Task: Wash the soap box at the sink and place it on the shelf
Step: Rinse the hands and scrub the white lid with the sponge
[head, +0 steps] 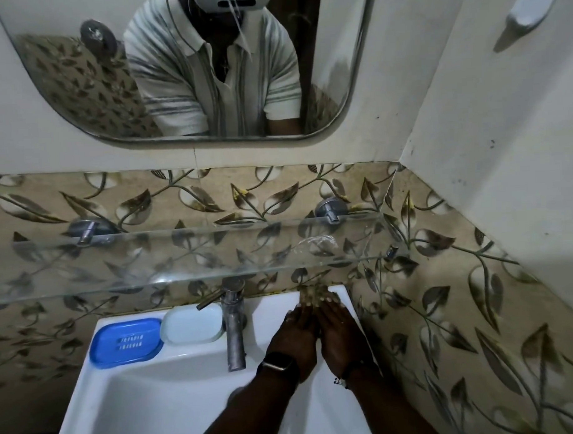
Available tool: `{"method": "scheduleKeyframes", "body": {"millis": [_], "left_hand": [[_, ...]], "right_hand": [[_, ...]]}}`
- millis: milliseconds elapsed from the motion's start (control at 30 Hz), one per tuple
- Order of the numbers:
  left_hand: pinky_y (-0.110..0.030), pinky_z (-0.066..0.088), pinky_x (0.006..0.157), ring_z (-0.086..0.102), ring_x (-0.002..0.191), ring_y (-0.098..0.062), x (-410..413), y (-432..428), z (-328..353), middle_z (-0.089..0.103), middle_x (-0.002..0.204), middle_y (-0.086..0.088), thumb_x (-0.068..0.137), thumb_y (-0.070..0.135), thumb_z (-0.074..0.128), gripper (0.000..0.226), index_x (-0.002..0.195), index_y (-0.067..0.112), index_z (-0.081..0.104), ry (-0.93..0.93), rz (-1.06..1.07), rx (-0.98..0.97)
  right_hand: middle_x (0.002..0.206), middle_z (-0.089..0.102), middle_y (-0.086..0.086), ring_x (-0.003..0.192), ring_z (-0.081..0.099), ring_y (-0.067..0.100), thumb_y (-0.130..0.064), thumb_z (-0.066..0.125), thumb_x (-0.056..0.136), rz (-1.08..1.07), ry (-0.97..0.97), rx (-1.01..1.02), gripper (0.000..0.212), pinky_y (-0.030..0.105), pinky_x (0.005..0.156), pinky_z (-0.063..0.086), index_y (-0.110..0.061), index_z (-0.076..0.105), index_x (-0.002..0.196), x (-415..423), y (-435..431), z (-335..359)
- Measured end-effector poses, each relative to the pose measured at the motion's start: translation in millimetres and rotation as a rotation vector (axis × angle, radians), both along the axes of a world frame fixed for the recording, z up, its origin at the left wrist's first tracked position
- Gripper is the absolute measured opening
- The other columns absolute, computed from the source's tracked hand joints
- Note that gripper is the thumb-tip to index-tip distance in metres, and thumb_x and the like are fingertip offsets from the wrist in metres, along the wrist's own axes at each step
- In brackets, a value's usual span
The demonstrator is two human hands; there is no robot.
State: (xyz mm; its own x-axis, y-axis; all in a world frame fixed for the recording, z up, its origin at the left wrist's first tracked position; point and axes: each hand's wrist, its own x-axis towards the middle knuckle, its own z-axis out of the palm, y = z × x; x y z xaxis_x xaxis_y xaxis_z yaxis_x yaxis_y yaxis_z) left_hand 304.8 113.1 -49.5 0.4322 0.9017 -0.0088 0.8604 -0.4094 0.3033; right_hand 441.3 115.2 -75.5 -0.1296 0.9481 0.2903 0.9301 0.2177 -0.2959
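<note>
The blue soap box tray point(126, 342) lies on the left back rim of the white sink point(173, 360). Its pale lid point(192, 324) rests beside it, next to the metal tap point(234, 329). My left hand point(294, 338), with a watch on the wrist, and my right hand point(338, 333) lie side by side, backs up, at the sink's back right corner. Their fingers are stretched out, the tips blurred behind the glass shelf point(182, 253). I see nothing held in either hand. Both hands are well away from the soap box.
The glass shelf runs along the leaf-patterned wall on two metal brackets point(331, 212), with a small water patch point(315, 245) on its right part. A mirror point(189, 74) hangs above. A white holder point(528, 12) sits on the right wall.
</note>
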Motion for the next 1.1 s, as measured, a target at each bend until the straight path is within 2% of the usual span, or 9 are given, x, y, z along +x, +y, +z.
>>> {"method": "scheduleKeyframes", "body": {"millis": [33,100,167,233,367,500,800,933,1100], "left_hand": [[-0.035,-0.004,0.125,0.005,0.154,-0.029,0,-1,5,0.010,0.167,-0.011,0.096,0.004,0.036,0.066,0.159,0.010,0.015,-0.012,-0.006,0.004],[-0.034,-0.005,0.123,0.010,0.154,-0.029,-1,-7,19,0.015,0.166,-0.015,0.095,0.004,0.039,0.066,0.158,0.007,0.018,-0.090,-0.019,0.015],[-0.032,-0.003,0.124,0.019,0.152,-0.030,-8,-19,37,0.024,0.163,-0.017,0.095,0.006,0.039,0.062,0.156,0.005,0.024,-0.223,-0.005,0.051],[-0.030,0.002,0.125,0.028,0.149,-0.029,-14,-35,55,0.035,0.159,-0.016,0.098,0.014,0.033,0.056,0.153,0.006,0.034,-0.344,-0.005,0.123],[-0.023,0.015,0.121,0.042,0.141,-0.025,-43,-80,86,0.050,0.150,-0.011,0.098,0.020,0.039,0.049,0.145,0.012,0.049,-0.528,0.018,0.306],[-0.037,0.033,0.118,0.040,0.144,-0.024,-79,-101,107,0.044,0.155,-0.011,0.102,0.017,0.046,0.044,0.146,0.009,0.048,-0.540,0.038,0.393],[-0.034,0.036,0.116,0.042,0.143,-0.021,-180,-119,107,0.047,0.153,-0.008,0.103,0.021,0.048,0.042,0.144,0.010,0.052,-0.467,0.223,0.496],[-0.038,0.041,0.111,0.048,0.138,-0.027,-221,-120,93,0.052,0.149,-0.009,0.104,0.029,0.047,0.041,0.140,0.013,0.057,-0.411,0.386,0.394],[-0.044,0.043,0.108,0.053,0.130,-0.037,-255,-113,65,0.058,0.141,-0.017,0.101,0.024,0.052,0.039,0.135,0.008,0.061,-0.217,0.449,0.278]], "right_hand": [[0.133,0.061,0.017,0.125,0.057,0.036,0.013,0.073,0.070,0.015,0.011,0.031,0.058,0.022,0.118,0.005,0.001,0.062,0.126,0,0,2],[0.130,0.062,0.021,0.122,0.059,0.041,0.011,0.067,0.073,0.039,0.019,0.096,0.051,0.031,0.117,0.020,0.003,0.064,0.123,0,-4,10],[0.127,0.064,0.023,0.119,0.061,0.040,0.001,0.057,0.079,0.027,0.056,0.169,0.042,0.042,0.110,0.037,0.004,0.066,0.120,-6,-10,24],[0.124,0.065,0.025,0.118,0.062,0.039,-0.009,0.047,0.087,-0.022,0.135,0.281,0.040,0.045,0.105,0.043,0.008,0.066,0.118,-16,-19,41],[0.131,0.059,0.027,0.124,0.056,0.039,-0.027,0.033,0.103,-0.088,0.352,0.466,0.051,0.052,0.102,0.046,0.012,0.058,0.125,-52,-51,80],[0.141,0.054,0.018,0.133,0.049,0.027,-0.019,0.047,0.099,-0.053,0.390,0.485,0.043,0.042,0.110,0.041,0.004,0.053,0.134,-87,-77,121],[0.145,0.051,0.013,0.137,0.044,0.024,-0.016,0.051,0.098,0.171,0.306,0.374,0.043,0.039,0.115,0.035,-0.001,0.051,0.138,-185,-96,144],[0.143,0.052,0.016,0.135,0.045,0.033,-0.015,0.053,0.098,0.172,0.353,0.176,0.041,0.047,0.114,0.036,-0.001,0.052,0.137,-229,-95,133],[0.140,0.054,0.013,0.131,0.045,0.029,-0.022,0.048,0.101,0.102,0.222,-0.088,0.041,0.034,0.112,0.032,-0.004,0.050,0.138,-257,-84,101]]}}
